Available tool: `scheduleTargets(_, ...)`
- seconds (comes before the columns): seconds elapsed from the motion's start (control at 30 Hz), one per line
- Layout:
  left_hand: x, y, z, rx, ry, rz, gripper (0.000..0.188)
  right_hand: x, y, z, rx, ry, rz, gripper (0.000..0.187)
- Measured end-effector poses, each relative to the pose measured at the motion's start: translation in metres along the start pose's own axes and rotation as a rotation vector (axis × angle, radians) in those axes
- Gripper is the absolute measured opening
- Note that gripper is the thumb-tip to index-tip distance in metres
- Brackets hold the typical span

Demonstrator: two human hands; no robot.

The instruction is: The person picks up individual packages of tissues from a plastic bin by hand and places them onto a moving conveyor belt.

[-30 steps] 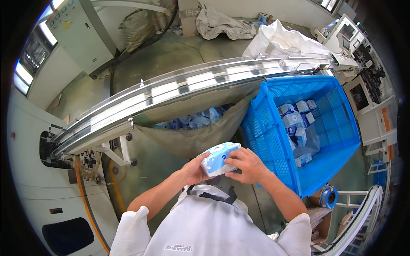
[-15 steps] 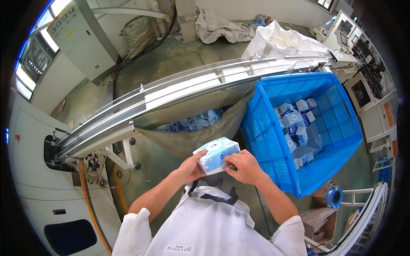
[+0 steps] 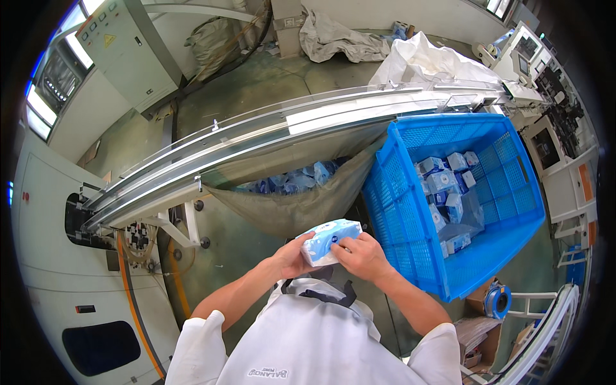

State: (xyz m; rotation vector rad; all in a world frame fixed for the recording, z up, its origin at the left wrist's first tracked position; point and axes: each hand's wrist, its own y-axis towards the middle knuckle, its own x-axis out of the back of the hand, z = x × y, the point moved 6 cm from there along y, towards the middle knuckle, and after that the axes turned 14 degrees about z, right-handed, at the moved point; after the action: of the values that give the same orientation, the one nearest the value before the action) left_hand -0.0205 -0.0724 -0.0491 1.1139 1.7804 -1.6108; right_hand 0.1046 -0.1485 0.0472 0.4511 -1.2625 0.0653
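Observation:
A light-blue and white soft pack of tissues [image 3: 326, 239] is held in front of my chest, slightly tilted, with a small dark-blue round mark on the side facing me. My left hand [image 3: 294, 258] grips its left end, with the thumb along the upper edge. My right hand [image 3: 364, 255] closes on the right part, its fingers pressing against the near side beside the dark mark. My palms hide the lower corners of the pack.
To my right stands a big blue plastic crate [image 3: 410, 231] holding several tissue packs [image 3: 441, 181]. Ahead, a conveyor [image 3: 256, 138] carries a long white strip [image 3: 346, 110]. Under it hangs a cloth sling [image 3: 282, 212] with blue-white wrappers or packs [image 3: 301, 179]. A white machine cabinet [image 3: 51, 256] is at left.
The tissue pack has tipped and come slightly lower, with both hands still on it. My right fingers have shifted on its near side. On the conveyor, the white strip has moved right.

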Motion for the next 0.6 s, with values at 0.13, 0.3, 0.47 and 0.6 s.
scheduleTargets(0.13, 0.005, -0.001, 0.001, -0.077, 0.143, -0.071, 0.036, 0.000, 0.001, -0.013, -0.099, -0.149, -0.055, 0.011)
scheduleTargets(0.3, 0.007, -0.016, 0.034, -0.212, 0.167, 0.173, 0.053, -0.027, -0.028, -0.122, -0.881, 0.614, -0.324, 0.018)
scheduleTargets(0.47, 0.004, -0.038, 0.015, -0.126, 0.289, 0.402, 0.066, -0.098, -0.031, -0.114, -0.891, 0.876, -0.340, 0.017)
scheduleTargets(0.6, 0.010, -0.056, 0.022, -0.092, 0.261, 0.400, 0.073, -0.146, -0.016, -0.090, -0.919, 1.196, -0.271, 0.017)
